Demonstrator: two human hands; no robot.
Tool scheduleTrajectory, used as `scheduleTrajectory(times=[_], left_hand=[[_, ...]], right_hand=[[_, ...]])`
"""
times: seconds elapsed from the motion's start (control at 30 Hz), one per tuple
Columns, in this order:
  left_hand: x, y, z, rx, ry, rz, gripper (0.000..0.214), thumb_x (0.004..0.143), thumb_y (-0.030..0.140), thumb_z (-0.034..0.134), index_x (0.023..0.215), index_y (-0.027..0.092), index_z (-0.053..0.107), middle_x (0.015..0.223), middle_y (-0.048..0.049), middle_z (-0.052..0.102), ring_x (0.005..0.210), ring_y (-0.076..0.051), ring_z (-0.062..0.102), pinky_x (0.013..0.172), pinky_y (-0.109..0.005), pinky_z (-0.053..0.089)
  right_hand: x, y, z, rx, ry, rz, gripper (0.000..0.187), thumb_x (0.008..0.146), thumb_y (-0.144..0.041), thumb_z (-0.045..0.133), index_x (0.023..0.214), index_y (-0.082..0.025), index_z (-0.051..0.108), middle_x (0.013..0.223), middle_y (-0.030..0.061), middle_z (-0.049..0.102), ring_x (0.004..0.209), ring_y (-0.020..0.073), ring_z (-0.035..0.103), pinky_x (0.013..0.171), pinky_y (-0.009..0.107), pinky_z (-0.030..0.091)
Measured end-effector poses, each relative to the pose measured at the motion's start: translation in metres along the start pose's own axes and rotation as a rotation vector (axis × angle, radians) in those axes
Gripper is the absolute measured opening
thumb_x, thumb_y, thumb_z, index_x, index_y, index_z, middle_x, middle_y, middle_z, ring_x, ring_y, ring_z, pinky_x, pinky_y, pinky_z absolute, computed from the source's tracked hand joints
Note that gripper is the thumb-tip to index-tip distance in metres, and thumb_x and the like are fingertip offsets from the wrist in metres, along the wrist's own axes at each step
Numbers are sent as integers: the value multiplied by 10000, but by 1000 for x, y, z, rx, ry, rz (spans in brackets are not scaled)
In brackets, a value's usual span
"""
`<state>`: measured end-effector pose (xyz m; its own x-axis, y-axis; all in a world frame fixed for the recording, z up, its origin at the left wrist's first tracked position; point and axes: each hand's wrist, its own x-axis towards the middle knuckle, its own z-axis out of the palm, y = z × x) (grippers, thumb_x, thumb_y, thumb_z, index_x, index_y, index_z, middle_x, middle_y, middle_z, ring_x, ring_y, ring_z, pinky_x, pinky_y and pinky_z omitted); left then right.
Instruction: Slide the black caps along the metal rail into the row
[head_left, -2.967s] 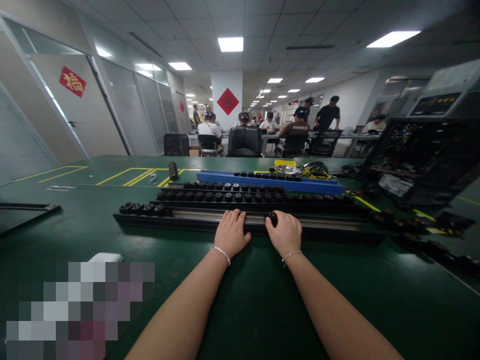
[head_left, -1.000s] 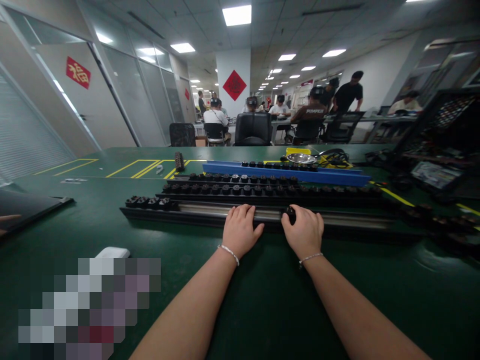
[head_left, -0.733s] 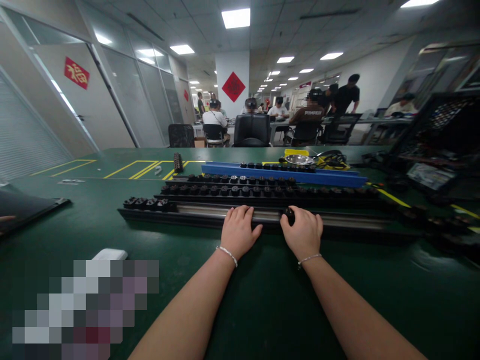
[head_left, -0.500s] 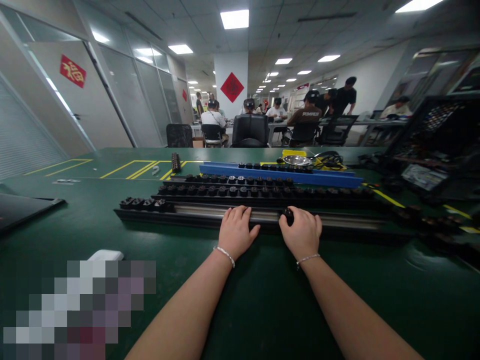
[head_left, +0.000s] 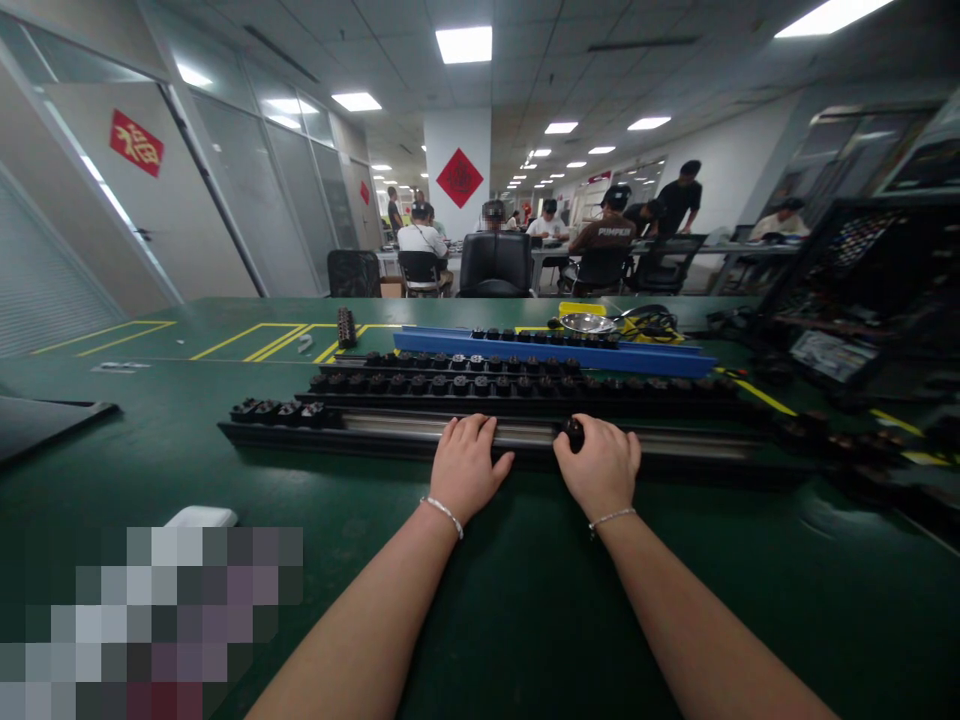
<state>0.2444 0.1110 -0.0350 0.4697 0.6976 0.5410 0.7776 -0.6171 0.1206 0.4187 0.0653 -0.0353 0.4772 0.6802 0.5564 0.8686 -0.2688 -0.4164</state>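
A long black rail (head_left: 390, 424) with a pale metal strip along its middle lies crosswise in front of me. Several small black round pieces sit in its left end (head_left: 277, 410). My left hand (head_left: 465, 468) rests on the rail's near edge, fingers stretched over the strip and thumb apart. To its right, my right hand (head_left: 601, 470) has thumb and forefinger curled around a dark rounded piece (head_left: 574, 434) at the strip. The palm hides part of that piece, so its exact kind is unclear.
Behind lie more black rails (head_left: 517, 385) filled with round pieces and a blue rail (head_left: 645, 357). Further back are a metal bowl (head_left: 588, 323) and cables (head_left: 654, 322). A black crate (head_left: 855, 290) stands at right. A white object (head_left: 201, 517) lies at left near a blurred patch.
The view has shifted slightly. Both hands keep their places on the rail, the right one still around the dark piece.
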Motion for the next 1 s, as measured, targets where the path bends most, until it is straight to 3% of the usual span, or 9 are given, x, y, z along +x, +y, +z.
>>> scheduleTrajectory(times=[0.2,1.0], left_hand=[[0,0,1,12,5,-1,481,833,451,483,1235,187,506,1234,-83,555,1175,-233,474,1082,-421,285],[0,-1,0,5,20,15,474,837,439,484,1233,178,505,1226,-84,559,1167,-229,481,1080,-419,292]], right_hand=[[4,2,2,-34,7,5,415,765,-423,455,1070,-175,588,1048,103,639,1079,262,473,1023,504,175],[7,7,-5,-87,-28,37,413,772,-329,414,1115,-164,573,1082,100,640,1094,248,482,1045,503,149]])
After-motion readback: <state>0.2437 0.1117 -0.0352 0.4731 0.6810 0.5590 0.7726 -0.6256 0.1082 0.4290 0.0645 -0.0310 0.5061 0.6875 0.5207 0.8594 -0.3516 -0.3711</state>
